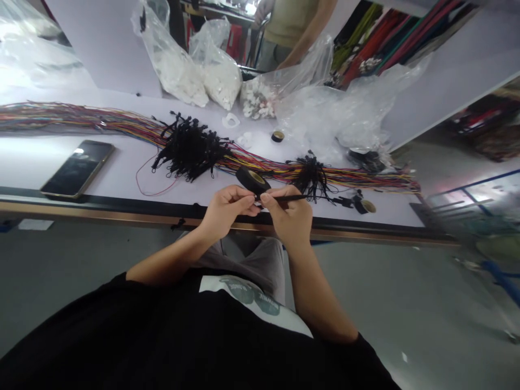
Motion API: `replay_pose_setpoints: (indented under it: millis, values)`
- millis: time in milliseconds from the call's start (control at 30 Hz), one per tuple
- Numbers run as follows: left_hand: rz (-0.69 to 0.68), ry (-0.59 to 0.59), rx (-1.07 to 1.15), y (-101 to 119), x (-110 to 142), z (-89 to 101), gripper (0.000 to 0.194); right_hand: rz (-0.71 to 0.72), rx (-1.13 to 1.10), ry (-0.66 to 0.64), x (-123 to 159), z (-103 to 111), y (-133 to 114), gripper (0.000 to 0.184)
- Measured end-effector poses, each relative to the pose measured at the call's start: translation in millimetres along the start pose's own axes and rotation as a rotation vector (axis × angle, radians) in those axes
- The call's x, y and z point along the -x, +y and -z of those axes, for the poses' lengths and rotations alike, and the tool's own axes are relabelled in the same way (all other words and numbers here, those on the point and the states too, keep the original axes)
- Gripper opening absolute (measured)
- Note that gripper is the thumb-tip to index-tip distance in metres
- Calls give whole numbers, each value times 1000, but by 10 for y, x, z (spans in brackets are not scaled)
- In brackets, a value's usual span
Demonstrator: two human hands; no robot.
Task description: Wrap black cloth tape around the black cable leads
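Both my hands meet over the table's front edge. A roll of black tape with a yellowish core stands at my fingertips, tilted. My left hand is closed in a pinch just below the roll; what lies between its fingertips is too small to make out. With thumb and fingers, my right hand grips a black cable, which runs out to the right and ends near a black connector. Behind my hands lies a long bundle of coloured wires with black connector clusters on it.
A phone lies at the left. Further tape rolls sit behind the bundle and at the right. Clear plastic bags with white parts line the back. Across the table stands another person. More coloured wires hang at the upper right.
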State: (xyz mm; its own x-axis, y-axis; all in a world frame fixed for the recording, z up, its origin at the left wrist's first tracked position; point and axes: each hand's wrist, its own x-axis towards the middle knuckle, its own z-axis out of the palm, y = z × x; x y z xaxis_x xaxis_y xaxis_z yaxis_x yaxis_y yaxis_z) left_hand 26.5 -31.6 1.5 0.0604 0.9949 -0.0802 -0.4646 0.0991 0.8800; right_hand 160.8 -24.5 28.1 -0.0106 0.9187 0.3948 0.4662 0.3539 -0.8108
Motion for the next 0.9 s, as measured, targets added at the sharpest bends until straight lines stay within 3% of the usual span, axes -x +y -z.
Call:
replay_pose_setpoints:
  millis: [167, 267, 367, 433, 633, 733, 833, 900]
  values:
    - [447, -126, 300, -2, -130, 128, 8, 23, -94, 16, 21, -44, 54, 22]
    - [525, -290, 262, -48, -201, 215, 6, 26, -147, -9, 15, -40, 73, 25]
    - [324, -482, 61, -87, -212, 262, 10, -16, -188, -38, 10, -14, 71, 27]
    - [180, -512, -50, -95, -197, 255, 15, -47, -210, -58, 8, 2, 63, 27]
    - [-195, -260, -359, -52, -103, 134, 32, -142, -205, -58, -13, 13, 45, 27]
    - [-391, -222, -434, -20, 26, 166, 61, -205, -186, 7, -37, 20, 29, 26]
    - [-529, -394, -564, -3, 133, 263, 85, -212, -151, 61, -51, 46, 14, 26]
    - [-539, -516, -620, -16, 136, 297, 85, -180, -130, 61, -47, 63, 16, 27]
